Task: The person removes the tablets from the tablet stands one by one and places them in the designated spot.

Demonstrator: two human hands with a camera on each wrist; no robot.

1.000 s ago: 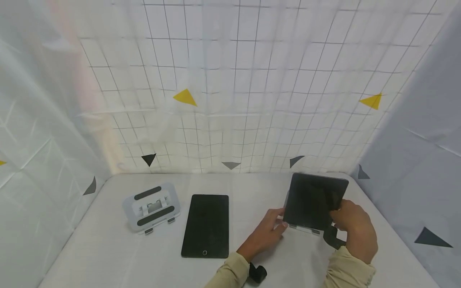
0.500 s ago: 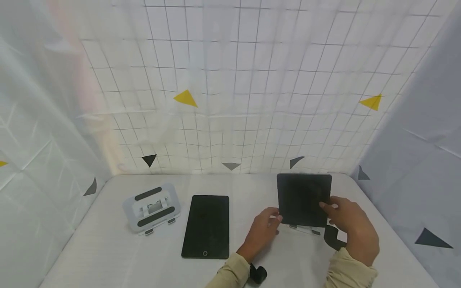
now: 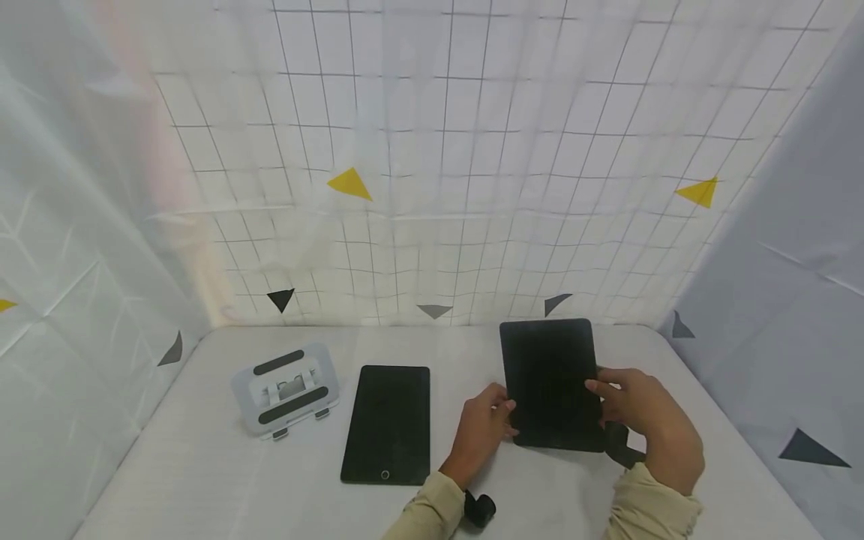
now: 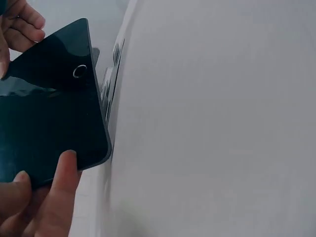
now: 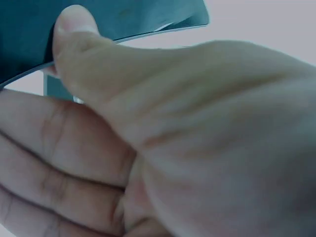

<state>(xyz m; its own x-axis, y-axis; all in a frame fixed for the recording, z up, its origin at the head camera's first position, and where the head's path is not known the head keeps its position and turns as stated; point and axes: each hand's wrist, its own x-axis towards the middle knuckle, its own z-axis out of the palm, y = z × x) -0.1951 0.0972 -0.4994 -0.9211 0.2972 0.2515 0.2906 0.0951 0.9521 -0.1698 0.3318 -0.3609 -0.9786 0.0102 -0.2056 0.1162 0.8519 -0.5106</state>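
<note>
A white surface (image 3: pixel 297 499) runs back to a white sheet (image 3: pixel 432 142) with a grid of dark lines showing on it. Wrinkled pale sheets close in the left (image 3: pixel 74 225) and right (image 3: pixel 796 195) sides. Two yellow triangles (image 3: pixel 350 184) mark the back sheet, and a row of dark triangles (image 3: pixel 280 300) sits lower, just above the surface's far edge.

On the right part of the surface, a black tablet (image 3: pixel 550 382) stands raised at a tilt between the two hands; whether its lower edge touches the surface is unclear. The left hand's (image 3: pixel 478 431) fingers grip its left edge. The right hand (image 3: pixel 651 412) pinches the opposite edge, thumb on the front face. Both sleeves (image 3: pixel 651 502) are beige.

Left of the hands, a second tablet (image 3: pixel 386 420) lies flat, its round button toward the near edge. Beyond it to the left rests a grey folding stand (image 3: pixel 290 358) with two dark pads.
</note>
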